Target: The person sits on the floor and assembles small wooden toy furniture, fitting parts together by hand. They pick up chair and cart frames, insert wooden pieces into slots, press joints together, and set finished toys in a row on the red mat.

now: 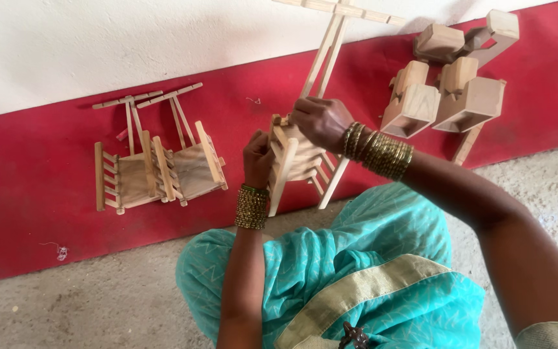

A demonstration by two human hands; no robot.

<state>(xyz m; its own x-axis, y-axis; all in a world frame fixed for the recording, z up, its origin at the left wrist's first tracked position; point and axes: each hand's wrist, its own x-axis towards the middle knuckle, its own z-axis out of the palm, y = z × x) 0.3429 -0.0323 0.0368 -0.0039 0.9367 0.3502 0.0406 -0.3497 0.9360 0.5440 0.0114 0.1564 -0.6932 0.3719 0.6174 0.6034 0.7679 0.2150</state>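
L hand [258,158] grips side of wooden cart model [295,158], steadying it; R hand [321,121] fingers clenched on top rail. Two finished carts [156,171] parked by wall.

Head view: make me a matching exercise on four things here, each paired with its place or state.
Things:
1. Slatted pale wooden cart model with long shafts
2. Two finished slatted wooden cart models
3. Cluster of hollow pale wooden blocks
4. Stack of gold-green bangles

Places or states:
A. On the left wrist
B. Lying side by side at left, untouched
C. Held in the left hand and right hand
D. Upper right, beside the wall

Pairs: 1-C, 2-B, 3-D, 4-A
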